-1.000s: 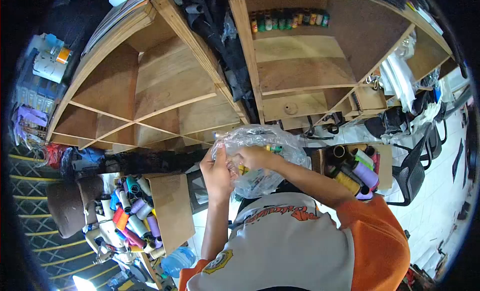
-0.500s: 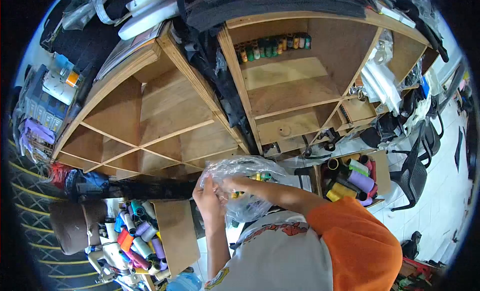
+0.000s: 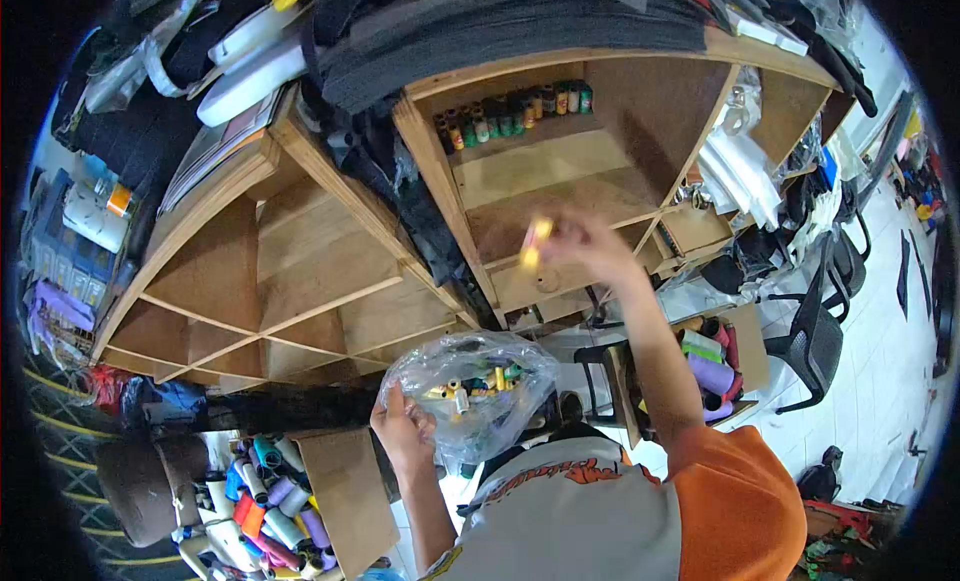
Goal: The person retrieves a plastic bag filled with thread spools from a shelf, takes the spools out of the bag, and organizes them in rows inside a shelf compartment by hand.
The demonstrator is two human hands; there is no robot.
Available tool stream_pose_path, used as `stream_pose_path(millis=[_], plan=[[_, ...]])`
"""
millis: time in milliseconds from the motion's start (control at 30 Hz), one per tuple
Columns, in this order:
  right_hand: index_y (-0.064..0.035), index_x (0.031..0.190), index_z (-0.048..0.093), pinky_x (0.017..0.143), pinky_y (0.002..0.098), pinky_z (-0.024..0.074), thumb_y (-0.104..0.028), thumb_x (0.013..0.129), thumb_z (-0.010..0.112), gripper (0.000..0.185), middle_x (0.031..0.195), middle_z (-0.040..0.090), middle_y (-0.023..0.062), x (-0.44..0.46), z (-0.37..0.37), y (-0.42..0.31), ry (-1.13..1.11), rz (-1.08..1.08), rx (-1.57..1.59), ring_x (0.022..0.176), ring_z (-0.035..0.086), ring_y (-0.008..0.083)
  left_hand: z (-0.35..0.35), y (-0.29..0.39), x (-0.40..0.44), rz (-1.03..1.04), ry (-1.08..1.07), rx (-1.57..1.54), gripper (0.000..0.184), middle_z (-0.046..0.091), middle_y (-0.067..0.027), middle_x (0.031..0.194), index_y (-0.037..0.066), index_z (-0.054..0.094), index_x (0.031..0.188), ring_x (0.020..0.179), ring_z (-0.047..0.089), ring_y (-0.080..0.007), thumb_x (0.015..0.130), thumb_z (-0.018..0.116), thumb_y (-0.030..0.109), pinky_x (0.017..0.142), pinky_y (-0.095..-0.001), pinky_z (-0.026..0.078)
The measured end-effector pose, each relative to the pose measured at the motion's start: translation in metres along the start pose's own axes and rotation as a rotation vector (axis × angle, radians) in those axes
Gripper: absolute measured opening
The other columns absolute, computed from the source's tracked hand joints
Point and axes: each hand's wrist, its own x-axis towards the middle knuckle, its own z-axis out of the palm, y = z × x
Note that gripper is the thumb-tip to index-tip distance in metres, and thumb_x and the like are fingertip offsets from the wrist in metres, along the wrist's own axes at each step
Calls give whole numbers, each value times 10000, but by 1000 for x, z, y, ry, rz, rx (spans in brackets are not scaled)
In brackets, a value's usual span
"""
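Observation:
My left hand (image 3: 405,433) grips the left rim of a clear plastic bag (image 3: 480,436). Inside the bag lie several small thread spools (image 3: 460,396), yellow, white and green. My right hand (image 3: 590,243) is raised in front of the right shelf unit, blurred by motion, with a small yellow spool (image 3: 536,245) between its fingers. On that unit's upper shelf, a row of small spools (image 3: 518,119) stands along the back, in green, yellow, white and dark colours.
Wooden shelf unit (image 3: 270,331) at left. A cardboard box (image 3: 350,496) beside large thread cones (image 3: 285,516) sits at lower left; another box of cones (image 3: 712,366) at right, near black chairs (image 3: 815,346). White plastic bags (image 3: 738,176) hang at the right shelf.
My right hand has come out of the plastic bag and moved up and right with a yellow spool. The bag hangs more open, its spools showing. The camera view has shifted.

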Motion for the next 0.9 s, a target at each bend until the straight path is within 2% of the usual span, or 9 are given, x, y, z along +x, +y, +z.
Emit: stream_pose_path(millis=[67, 133, 233, 300, 367, 433, 633, 733, 900], plan=[[65, 1158, 502, 730, 281, 494, -188, 774, 701, 501, 949, 647, 104, 50, -40, 7, 412, -163, -301, 866, 619, 143, 1, -4, 2, 9, -3, 12, 197, 316, 45, 509, 81, 440, 737, 346, 273, -45, 907, 514, 146, 297, -219, 209], [43, 1142, 514, 721, 284, 489, -190, 769, 700, 478, 916, 644, 70, 107, -77, 23, 717, -264, -376, 833, 625, 160, -1, -7, 7, 16, -14, 29, 204, 314, 47, 507, 86, 438, 729, 348, 273, -44, 906, 518, 148, 300, -218, 205], [24, 1122, 525, 720, 307, 491, -219, 763, 697, 467, 890, 643, 82, 182, -118, 50, 846, -275, -511, 825, 633, 210, -3, -7, 8, 27, 1, 12, 227, 309, 50, 504, 90, 429, 705, 351, 268, -43, 907, 515, 148, 308, -218, 192], [18, 1085, 551, 745, 302, 498, -214, 747, 726, 446, 986, 640, 103, 240, -161, 97, 795, -346, -295, 872, 633, 201, -4, -6, 10, 16, 23, 16, 236, 307, 51, 503, 92, 426, 697, 353, 268, -45, 908, 512, 151, 311, -218, 192], [9, 1069, 569, 767, 312, 501, -210, 739, 736, 430, 1016, 645, 113, 260, -165, 106, 814, -271, -478, 890, 635, 214, -4, -7, 11, 16, 65, 48, 232, 311, 48, 504, 88, 428, 704, 353, 268, -51, 908, 512, 159, 313, -219, 199], [-2, 1074, 579, 784, 339, 500, -207, 739, 728, 420, 980, 659, 113, 260, -150, 98, 864, -30, -1063, 879, 639, 249, -7, -10, 10, 26, 82, 43, 227, 313, 44, 502, 85, 432, 709, 353, 269, -54, 908, 511, 160, 312, -222, 203], [5, 914, 676, 781, 391, 499, -177, 792, 628, 224, 925, 643, 216, 254, -130, 79, 773, 169, -1079, 887, 627, 315, -10, -7, 13, 22, 103, 45, 197, 332, 36, 527, 75, 452, 744, 354, 276, -58, 909, 512, 165, 311, -230, 218], [-4, 908, 671, 779, 376, 492, -289, 755, 680, 323, 932, 643, 205, 259, -136, 89, 807, 120, -1057, 912, 620, 319, -11, -7, 12, 14, 97, 39, 189, 333, 40, 528, 70, 458, 749, 354, 276, -55, 908, 508, 159, 310, -229, 218], [33, 893, 646, 703, 361, 510, -225, 801, 639, 274, 845, 643, 186, 235, -125, 63, 820, 266, -954, 846, 635, 251, -11, -6, 11, 18, 81, 46, 196, 323, 49, 518, 74, 461, 735, 356, 284, -46, 908, 502, 154, 309, -219, 218]])
